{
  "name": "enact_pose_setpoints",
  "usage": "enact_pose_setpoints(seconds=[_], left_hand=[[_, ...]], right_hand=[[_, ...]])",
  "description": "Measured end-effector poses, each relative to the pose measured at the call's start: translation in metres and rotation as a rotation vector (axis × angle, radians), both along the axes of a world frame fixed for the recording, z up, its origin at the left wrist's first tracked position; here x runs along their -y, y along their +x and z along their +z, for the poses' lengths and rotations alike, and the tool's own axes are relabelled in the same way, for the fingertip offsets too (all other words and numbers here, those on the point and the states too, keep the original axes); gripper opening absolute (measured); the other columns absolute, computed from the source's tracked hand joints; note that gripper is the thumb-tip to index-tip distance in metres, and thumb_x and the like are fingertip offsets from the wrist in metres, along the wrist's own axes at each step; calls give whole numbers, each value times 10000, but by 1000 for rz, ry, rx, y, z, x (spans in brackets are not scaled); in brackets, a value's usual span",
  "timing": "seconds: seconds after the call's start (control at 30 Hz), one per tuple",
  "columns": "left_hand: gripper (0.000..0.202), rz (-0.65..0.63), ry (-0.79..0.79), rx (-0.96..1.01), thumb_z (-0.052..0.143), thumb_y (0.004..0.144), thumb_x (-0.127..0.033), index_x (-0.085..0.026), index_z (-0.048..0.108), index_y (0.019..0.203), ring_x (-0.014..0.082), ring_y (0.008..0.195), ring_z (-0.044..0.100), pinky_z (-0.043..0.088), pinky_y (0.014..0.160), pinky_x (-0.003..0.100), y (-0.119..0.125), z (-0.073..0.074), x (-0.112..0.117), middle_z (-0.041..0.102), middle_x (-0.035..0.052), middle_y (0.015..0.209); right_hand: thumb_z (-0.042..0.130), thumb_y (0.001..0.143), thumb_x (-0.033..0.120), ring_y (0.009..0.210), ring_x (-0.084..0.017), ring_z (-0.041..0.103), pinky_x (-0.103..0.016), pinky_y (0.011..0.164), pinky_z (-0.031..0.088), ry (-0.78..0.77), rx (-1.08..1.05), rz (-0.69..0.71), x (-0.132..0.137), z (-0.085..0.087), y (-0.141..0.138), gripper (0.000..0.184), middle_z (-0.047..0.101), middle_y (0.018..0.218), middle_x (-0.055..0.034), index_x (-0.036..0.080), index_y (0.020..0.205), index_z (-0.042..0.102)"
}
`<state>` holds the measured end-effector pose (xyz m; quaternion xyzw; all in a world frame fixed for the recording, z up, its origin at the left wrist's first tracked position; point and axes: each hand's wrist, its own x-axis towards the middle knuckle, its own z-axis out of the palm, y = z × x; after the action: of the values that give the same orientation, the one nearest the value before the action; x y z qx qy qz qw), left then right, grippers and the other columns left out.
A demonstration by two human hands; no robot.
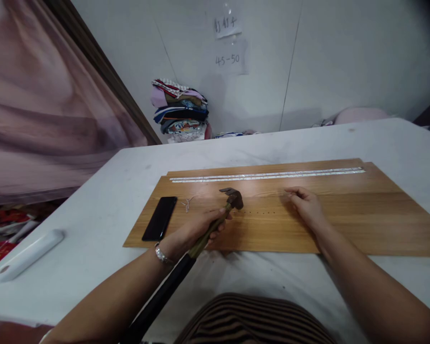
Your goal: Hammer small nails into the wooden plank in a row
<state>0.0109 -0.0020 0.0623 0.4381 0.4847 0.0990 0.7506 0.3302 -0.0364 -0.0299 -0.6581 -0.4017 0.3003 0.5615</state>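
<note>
My left hand [215,220] is closed around the upper handle of a claw hammer [235,198], just below its dark metal head. The handle slants down toward my body and ends in a black grip. Under the hammer lies a wooden board [347,208], with a row of small dark nail heads or holes [261,212] near its middle. My right hand [306,206] hovers at or over the board, right of the row, with thumb and forefinger pinched. Whatever is in that pinch is too small to tell. Several loose nails [187,205] rest on the board's left part.
A black phone [160,219] lies on the board's left end. Two silvery strips [265,177] run along its far side. The white table [93,210] also bears a long white object [32,255]. Behind are folded clothes [181,112], with a pink curtain [50,105] at left.
</note>
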Motion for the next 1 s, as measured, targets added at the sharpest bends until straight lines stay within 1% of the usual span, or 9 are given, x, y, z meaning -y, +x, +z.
enact_pose_setpoints(seconds=[0.13, 0.3, 0.5, 0.6, 0.7, 0.77, 0.87, 0.93, 1.0], left_hand=[[434, -24, 23, -17, 534, 828, -563, -176, 559, 1023, 30, 401, 353, 276, 359, 160, 2, -1, -1, 472, -57, 652], [431, -27, -7, -73, 532, 829, -557, -175, 558, 1026, 37, 393, 351, 269, 353, 171, 6, -1, -1, 473, -58, 635], [432, -7, 2, -1, 549, 820, -550, -162, 561, 1009, 25, 385, 335, 219, 358, 171, 5, 3, -1, 457, -57, 633], [386, 17, 21, 44, 543, 837, -504, -149, 563, 985, 23, 390, 333, 211, 364, 174, 6, 9, -4, 456, -51, 625], [323, 51, 107, 44, 507, 869, -446, -140, 572, 948, 33, 392, 347, 230, 372, 182, 9, 22, -12, 460, -39, 606], [283, 77, 168, 49, 486, 886, -407, -140, 571, 927, 36, 394, 353, 244, 375, 180, 11, 34, -21, 463, -33, 602], [242, 138, 236, 106, 478, 900, -368, -139, 554, 881, 36, 394, 354, 250, 368, 164, 17, 55, -38, 455, -32, 587], [236, 193, 256, 165, 479, 908, -346, -133, 534, 822, 30, 385, 329, 246, 358, 151, 26, 69, -51, 434, -39, 566], [245, 294, 288, 209, 437, 932, -315, -119, 532, 818, 33, 387, 342, 275, 359, 149, 42, 82, -64, 444, -34, 562]], right_hand=[[597, 679, 341, 552, -152, 550, -262, 502, 416, 6, 18, 11, 0, -2, 2, 250, 629, 609, 4, 189, 847, 701], [591, 685, 337, 533, -153, 548, -256, 476, 408, 5, 33, 16, 0, -2, 2, 251, 607, 566, 14, 191, 856, 703], [596, 676, 339, 489, -139, 512, -247, 449, 380, 13, 7, 7, 0, -2, 1, 239, 577, 524, 30, 198, 842, 696], [605, 652, 334, 459, -128, 477, -244, 438, 352, 5, -39, -21, -1, 1, -1, 237, 545, 497, 42, 191, 821, 688], [604, 637, 340, 416, -108, 423, -238, 418, 319, 0, -65, -30, 0, 7, -3, 247, 506, 469, 60, 183, 813, 677], [600, 633, 343, 393, -96, 390, -234, 404, 298, 2, -71, -26, 1, 12, -5, 251, 480, 449, 70, 176, 808, 668], [606, 638, 344, 382, -92, 383, -229, 395, 289, 5, -81, -8, 5, 22, -10, 264, 467, 433, 76, 168, 823, 671], [624, 640, 345, 383, -95, 404, -228, 397, 303, -6, -104, 51, 8, 29, -17, 282, 480, 430, 73, 163, 849, 679], [645, 642, 353, 399, -106, 454, -230, 411, 339, -23, -159, 157, 12, 37, -24, 303, 518, 441, 58, 161, 874, 677]])
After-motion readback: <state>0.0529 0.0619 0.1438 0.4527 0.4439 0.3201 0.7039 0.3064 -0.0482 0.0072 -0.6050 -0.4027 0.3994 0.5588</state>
